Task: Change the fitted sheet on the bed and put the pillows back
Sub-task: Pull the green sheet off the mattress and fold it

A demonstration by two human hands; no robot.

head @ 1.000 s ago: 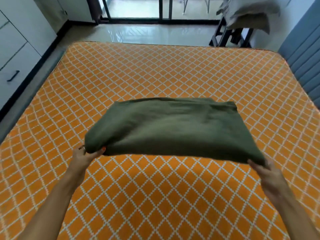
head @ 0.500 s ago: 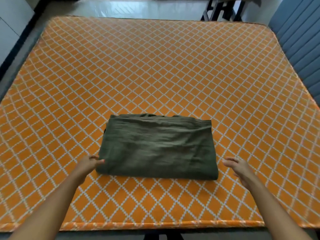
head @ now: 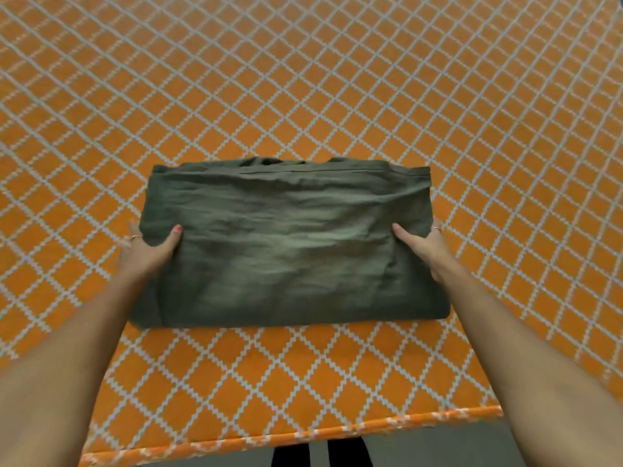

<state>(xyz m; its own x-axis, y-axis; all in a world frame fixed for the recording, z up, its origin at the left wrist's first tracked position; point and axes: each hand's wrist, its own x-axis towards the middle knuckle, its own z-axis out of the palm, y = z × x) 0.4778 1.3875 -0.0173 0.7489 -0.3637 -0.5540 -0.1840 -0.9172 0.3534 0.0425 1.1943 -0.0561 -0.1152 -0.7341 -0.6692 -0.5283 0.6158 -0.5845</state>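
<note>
Folded dark green sheet (head: 290,244) lying flat on the orange, white-latticed mattress (head: 303,79), at centre of view, long sides running 9 to 3 o'clock. Loose layered hems showing along the far edge at 12 o'clock; thick rounded fold along the near edge at 6 o'clock. Fabric creased across the top, slightly blurred.

Left hand (head: 145,249) at the bundle's 9 o'clock end: thumb laid on top of the cloth, fingers tucked around and under the side edge, so the grip clasping that end of the sheet. Ring visible on one finger.

Right hand (head: 421,246) at the 3 o'clock end, mirrored: thumb on top, fingers wrapped over the side edge, grip pinching the sheet there. Ring visible too.

Both forearms reaching in from 7 and 5 o'clock, over the mattress's near edge (head: 303,436), piped in orange and white. Grey floor (head: 438,446) below that edge at 6 o'clock, with dark shapes there too unclear to identify.
</note>
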